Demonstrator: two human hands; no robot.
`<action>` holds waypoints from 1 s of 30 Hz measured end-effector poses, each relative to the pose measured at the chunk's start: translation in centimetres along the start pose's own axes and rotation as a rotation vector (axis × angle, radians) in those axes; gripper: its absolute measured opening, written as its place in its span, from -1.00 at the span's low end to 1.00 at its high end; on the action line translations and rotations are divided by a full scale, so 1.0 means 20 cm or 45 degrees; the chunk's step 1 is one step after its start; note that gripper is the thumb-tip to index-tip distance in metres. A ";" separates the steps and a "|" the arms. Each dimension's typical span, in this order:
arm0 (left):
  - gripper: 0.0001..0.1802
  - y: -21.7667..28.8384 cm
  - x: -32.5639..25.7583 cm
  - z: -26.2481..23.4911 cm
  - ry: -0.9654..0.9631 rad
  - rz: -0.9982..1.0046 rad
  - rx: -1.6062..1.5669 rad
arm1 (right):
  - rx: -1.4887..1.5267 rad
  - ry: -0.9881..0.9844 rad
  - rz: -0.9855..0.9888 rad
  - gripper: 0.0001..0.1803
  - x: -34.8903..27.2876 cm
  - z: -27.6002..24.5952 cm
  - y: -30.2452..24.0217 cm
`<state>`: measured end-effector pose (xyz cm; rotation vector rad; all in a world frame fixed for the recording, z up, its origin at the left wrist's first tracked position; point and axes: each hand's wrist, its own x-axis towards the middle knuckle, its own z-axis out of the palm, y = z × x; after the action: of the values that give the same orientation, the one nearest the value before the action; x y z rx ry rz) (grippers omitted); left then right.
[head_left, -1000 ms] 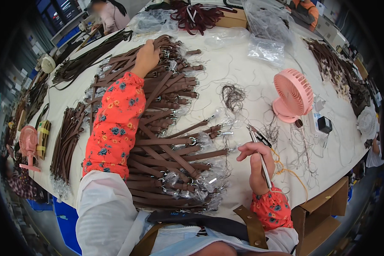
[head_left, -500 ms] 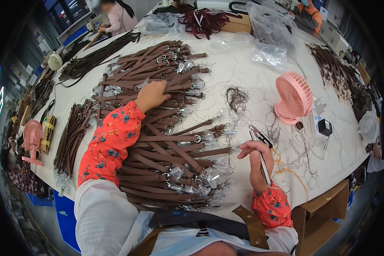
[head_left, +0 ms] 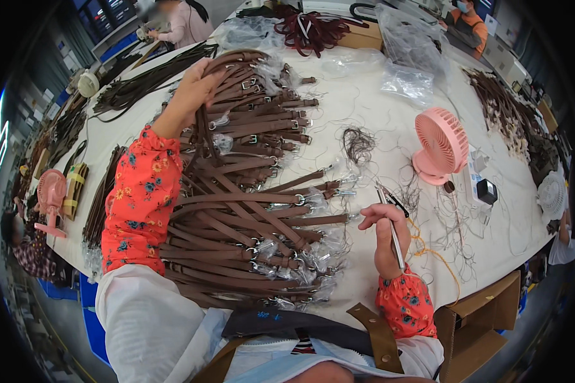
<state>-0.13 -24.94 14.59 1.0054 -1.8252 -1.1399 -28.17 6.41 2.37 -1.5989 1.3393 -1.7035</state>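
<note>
Many straps (head_left: 243, 198) lie near blue marks (head_left: 268, 315), perhaps lettering.

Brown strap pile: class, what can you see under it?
White table cover shows along the right edge of the brown strap pile; whatever lies beneath its middle is hidden.

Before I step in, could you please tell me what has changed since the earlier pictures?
Compared with half a second ago, the left grip has moved from the middle of the strap pile toward its far left end, and now holds up at least one bent brown strap. The right grip stays beside the pile, holding its slim silver tool; the pink fan on the right stands as before.
</note>
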 end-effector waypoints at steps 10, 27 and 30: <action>-0.58 0.11 -0.26 0.04 -0.063 0.629 1.291 | -0.032 -0.023 -0.024 -0.69 -0.01 0.00 0.02; -0.69 -0.43 -0.53 0.25 -0.402 0.625 1.437 | -0.019 -0.062 -0.022 -0.68 -0.01 0.01 0.03; -0.65 -0.41 -0.48 0.22 -0.364 0.713 1.432 | -0.034 -0.055 -0.017 -0.69 -0.01 0.01 0.03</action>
<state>1.78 -17.21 3.84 0.7753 -2.8015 0.1849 -28.12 6.24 1.72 -1.6531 1.3389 -1.6559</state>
